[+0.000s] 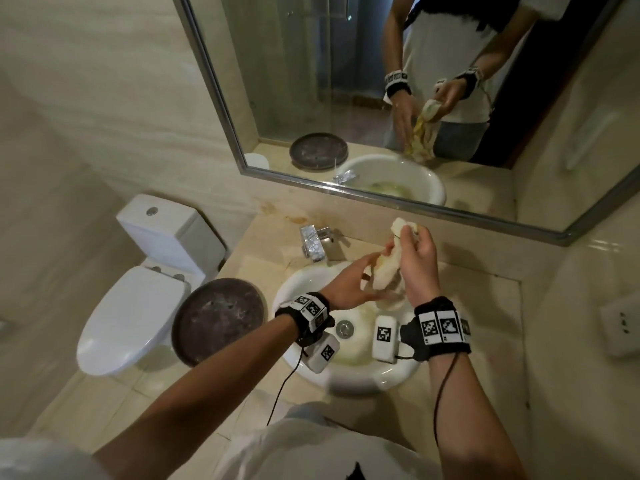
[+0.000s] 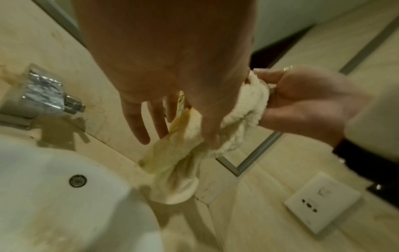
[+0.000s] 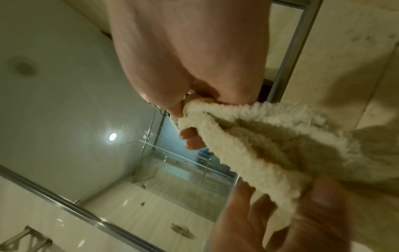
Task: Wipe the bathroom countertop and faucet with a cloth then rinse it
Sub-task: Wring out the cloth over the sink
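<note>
A cream cloth [image 1: 384,268] with yellowish stains hangs twisted above the back right of the white sink [image 1: 363,379]. My right hand [image 1: 405,233] grips its upper end in curled fingers. My left hand [image 1: 367,271] holds the lower part between its thumb and nearly straight fingers. In the left wrist view the cloth [image 2: 179,162] runs from my left hand [image 2: 179,133] to my right hand [image 2: 265,85]. The right wrist view shows the cloth [image 3: 270,145] bunched in my right hand [image 3: 185,122], with the left hand [image 3: 280,209] below. The chrome faucet [image 1: 313,242] stands left of both hands on the beige countertop [image 1: 485,306].
A dark round dish [image 1: 218,320] sits on the counter left of the sink. A white toilet [image 1: 138,296] stands further left. A framed mirror [image 1: 346,98] covers the back wall. A wall socket [image 1: 620,323] is on the right wall.
</note>
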`<state>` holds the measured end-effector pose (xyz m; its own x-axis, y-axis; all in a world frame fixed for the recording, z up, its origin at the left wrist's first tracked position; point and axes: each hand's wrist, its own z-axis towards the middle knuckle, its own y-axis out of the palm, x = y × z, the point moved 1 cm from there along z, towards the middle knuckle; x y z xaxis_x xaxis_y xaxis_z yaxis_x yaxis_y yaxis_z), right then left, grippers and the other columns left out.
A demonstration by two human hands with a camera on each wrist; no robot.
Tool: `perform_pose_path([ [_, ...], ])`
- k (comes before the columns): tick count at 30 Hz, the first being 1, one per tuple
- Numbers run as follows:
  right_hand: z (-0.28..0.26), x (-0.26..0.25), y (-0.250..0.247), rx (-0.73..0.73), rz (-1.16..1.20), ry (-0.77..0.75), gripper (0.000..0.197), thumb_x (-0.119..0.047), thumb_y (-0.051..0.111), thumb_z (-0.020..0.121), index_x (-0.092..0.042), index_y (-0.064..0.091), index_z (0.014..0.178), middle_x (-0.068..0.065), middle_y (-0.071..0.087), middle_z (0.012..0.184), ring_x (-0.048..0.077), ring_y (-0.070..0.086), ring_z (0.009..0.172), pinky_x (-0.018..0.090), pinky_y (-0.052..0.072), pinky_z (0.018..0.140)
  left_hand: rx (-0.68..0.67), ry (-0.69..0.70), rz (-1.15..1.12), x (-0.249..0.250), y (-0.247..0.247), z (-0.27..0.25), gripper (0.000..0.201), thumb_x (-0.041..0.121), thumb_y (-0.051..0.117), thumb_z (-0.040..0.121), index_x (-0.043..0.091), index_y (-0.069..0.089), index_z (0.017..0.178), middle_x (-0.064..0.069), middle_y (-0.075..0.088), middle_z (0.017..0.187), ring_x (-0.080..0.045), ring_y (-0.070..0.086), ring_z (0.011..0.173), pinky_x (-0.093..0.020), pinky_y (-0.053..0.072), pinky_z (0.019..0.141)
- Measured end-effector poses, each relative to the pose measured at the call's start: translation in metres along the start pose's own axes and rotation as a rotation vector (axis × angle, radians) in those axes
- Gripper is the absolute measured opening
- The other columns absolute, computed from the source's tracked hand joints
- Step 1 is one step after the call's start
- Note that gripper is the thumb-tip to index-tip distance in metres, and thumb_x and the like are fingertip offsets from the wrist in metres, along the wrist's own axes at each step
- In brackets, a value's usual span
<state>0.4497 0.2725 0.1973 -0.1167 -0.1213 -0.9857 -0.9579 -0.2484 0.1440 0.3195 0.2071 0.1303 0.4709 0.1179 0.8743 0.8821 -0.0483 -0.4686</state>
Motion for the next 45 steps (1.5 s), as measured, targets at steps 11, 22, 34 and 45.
perform_pose_path([
  [11,-0.002,-0.011,0.007,0.061,-0.089,-0.035,0.017,-0.027,0.047,0.107,-0.015,0.058,0.11,0.001,0.067,0.075,0.023,0.062,0.073,0.039,0.051,0.069,-0.047,-0.016,0.251,-0.037,-0.036,-0.011,0.027,0.015,0.055,0.097,0.015,0.065,0.122,0.0,0.068,0.101,-0.014,0.062,0.087,-0.02,0.047,0.078],
  [22,-0.013,-0.01,0.052,0.168,-0.225,-0.175,0.038,-0.026,0.037,0.11,-0.002,0.067,0.107,0.012,0.074,0.098,0.023,0.069,0.086,0.037,0.053,0.075,-0.052,0.323,0.184,-0.029,-0.053,-0.005,0.029,0.038,0.06,0.095,0.016,0.063,0.114,0.001,0.067,0.106,-0.013,0.06,0.088,-0.028,0.051,0.08],
  [34,-0.024,-0.011,0.032,0.289,-0.447,-0.249,0.036,-0.025,0.041,0.109,-0.007,0.059,0.085,0.004,0.062,0.077,0.008,0.053,0.068,0.025,0.042,0.064,-0.108,0.196,0.231,-0.061,-0.099,-0.006,0.012,0.017,0.059,0.097,0.023,0.048,0.094,0.003,0.059,0.082,-0.012,0.054,0.068,-0.026,0.041,0.06],
  [45,-0.002,-0.028,-0.008,0.323,-0.138,0.031,0.025,-0.032,0.048,0.106,-0.018,0.065,0.094,-0.002,0.065,0.084,0.014,0.06,0.083,0.028,0.045,0.073,-0.236,0.108,0.295,-0.042,-0.115,-0.012,0.016,0.036,0.065,0.091,0.031,0.05,0.096,0.007,0.062,0.089,-0.015,0.063,0.086,-0.035,0.053,0.077],
])
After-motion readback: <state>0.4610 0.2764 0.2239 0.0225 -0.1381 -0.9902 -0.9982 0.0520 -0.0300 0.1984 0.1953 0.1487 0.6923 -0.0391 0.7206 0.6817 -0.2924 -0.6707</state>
